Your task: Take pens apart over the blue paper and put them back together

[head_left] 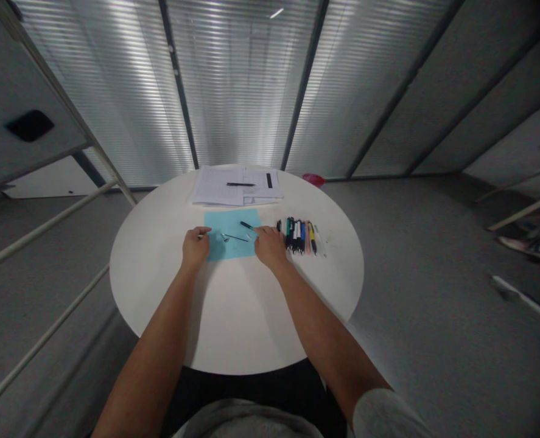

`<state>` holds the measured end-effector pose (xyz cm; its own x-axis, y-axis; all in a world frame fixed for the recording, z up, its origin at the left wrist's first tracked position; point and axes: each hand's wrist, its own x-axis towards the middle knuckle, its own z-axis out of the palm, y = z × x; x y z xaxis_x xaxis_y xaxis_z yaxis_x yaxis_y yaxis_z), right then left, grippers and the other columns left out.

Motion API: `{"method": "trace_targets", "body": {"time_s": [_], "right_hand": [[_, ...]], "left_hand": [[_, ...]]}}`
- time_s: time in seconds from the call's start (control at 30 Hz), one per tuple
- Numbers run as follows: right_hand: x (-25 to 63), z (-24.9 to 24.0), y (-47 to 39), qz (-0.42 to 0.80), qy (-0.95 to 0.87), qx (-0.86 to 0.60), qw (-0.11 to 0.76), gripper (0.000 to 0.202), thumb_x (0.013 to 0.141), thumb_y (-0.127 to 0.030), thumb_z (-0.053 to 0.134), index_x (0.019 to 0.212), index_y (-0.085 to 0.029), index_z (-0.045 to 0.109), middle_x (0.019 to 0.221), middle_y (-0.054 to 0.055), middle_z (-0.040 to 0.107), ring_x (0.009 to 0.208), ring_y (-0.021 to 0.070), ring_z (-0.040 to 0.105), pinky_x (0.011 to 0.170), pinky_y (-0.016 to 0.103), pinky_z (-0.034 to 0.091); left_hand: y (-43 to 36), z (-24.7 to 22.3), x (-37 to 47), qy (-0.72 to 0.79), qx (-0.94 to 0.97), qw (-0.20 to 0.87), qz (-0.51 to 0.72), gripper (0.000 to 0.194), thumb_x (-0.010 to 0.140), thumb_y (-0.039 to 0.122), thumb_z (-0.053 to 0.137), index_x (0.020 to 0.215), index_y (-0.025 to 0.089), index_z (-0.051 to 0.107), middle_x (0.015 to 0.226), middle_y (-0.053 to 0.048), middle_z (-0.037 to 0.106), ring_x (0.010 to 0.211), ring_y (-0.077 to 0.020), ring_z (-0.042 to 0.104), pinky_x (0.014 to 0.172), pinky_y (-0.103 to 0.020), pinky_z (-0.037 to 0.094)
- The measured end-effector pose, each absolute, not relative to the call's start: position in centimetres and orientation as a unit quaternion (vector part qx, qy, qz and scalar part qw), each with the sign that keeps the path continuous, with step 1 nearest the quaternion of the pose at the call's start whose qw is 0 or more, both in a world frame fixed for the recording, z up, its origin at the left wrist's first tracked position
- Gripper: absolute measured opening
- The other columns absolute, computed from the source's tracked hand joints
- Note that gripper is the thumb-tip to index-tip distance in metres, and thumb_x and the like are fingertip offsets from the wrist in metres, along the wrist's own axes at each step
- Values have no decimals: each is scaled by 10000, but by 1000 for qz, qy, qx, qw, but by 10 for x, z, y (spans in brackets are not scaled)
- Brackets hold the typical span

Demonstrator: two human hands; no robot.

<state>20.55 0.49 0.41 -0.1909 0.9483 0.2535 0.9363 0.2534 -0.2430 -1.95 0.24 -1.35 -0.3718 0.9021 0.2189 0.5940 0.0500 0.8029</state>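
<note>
My grey shirt (246,420) sits closest, with my forearms reaching forward over the round white table (237,340). My left hand (195,246) rests at the left edge of the blue sheet (226,218), thumb and forefinger near each other; a small something may sit between them, but I cannot tell. My right hand (272,245) lies over the sheet's right edge, fingertips at the end of a short dark pen piece (246,225); whether they pinch it or merely touch it I cannot tell. Between my hands, on the sheet, lie a thin rod (237,237) and a small shiny bit (224,238). I judge I am partway through handling these loose parts; such slim pieces call for a light, exact fingertip pinch. Right of my hand stretches a row of pens (302,236); beyond the sheet, papers (212,188) carry a black pen (241,184).
</note>
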Motion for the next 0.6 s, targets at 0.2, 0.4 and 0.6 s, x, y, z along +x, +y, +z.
{"method": "trace_targets", "body": {"time_s": [0.2, 0.4, 0.6], "right_hand": [[205, 7, 3, -3, -768, -622, 157, 354, 933, -186, 394, 1212, -267, 596, 1146, 78, 620, 1098, 239, 489, 909, 377, 349], [205, 5, 6, 12, -746, -634, 204, 398, 929, -136, 370, 1269, -234, 552, 1141, 106, 598, 1082, 241, 500, 918, 364, 368], [203, 1, 11, 44, -752, -595, 281, 391, 895, -130, 431, 1261, -160, 565, 1117, 122, 559, 1054, 219, 522, 967, 329, 390]], "left_hand": [[3, -14, -19, 706, 535, 174, 431, 310, 756, 184, 488, 977, 182, 705, 972, -92, 650, 732, -179, 596, 737, -315, 466], [4, -19, -19, 703, 536, 175, 434, 296, 762, 199, 502, 979, 198, 702, 948, -86, 633, 736, -185, 587, 713, -308, 451], [4, -20, -19, 699, 549, 168, 425, 288, 773, 192, 495, 976, 196, 700, 925, -73, 619, 700, -173, 566, 682, -298, 426]]}}
